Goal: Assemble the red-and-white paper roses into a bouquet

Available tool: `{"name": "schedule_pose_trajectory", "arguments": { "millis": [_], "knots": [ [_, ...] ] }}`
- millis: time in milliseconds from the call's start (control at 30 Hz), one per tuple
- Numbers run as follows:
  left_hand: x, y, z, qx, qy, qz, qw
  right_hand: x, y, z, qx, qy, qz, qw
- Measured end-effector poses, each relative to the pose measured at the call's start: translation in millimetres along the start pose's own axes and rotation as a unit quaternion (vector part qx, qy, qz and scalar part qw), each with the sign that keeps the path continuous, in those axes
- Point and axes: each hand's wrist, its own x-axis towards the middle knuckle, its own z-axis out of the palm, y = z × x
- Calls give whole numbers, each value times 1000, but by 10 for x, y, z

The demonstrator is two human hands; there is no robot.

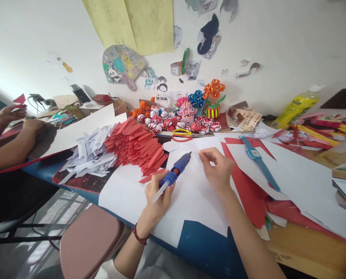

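Observation:
My left hand (159,195) is wrapped round a blue hot glue gun (175,169), its dark nozzle pointing up and to the right. A whitish glue stick (160,192) sticks out of the gun's back end. Close to the nozzle, my right hand (216,167) pinches thumb and forefinger together; whatever is between them is too small to make out. Both hands are over white paper sheets (187,201) on the table. Left of the glue gun lies a heap of folded red paper pieces (135,145), with a pile of folded white paper pieces (93,151) beside it.
Red and white paper balls (178,123), scissors (182,134) and a potted orange flower craft (213,97) stand along the wall. A blue watch (258,159) lies on paper at right, near a yellow bottle (297,106). Another person's hands (12,114) work at far left.

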Motion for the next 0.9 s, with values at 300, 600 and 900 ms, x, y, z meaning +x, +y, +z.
{"name": "schedule_pose_trajectory", "arguments": {
  "millis": [300, 600, 900],
  "knots": [
    [3, 2, -33, 7, -6, 3, 1000, 6, -3, -1, -2, 7, -2, 1000],
    [-8, -10, -35, 12, -9, 5, 1000, 6, -2, -7, -6, 9, -3, 1000],
    [21, 1, -51, 8, -8, 17, 1000, 9, -9, -9, 4, 5, -1, 1000]
  ]
}}
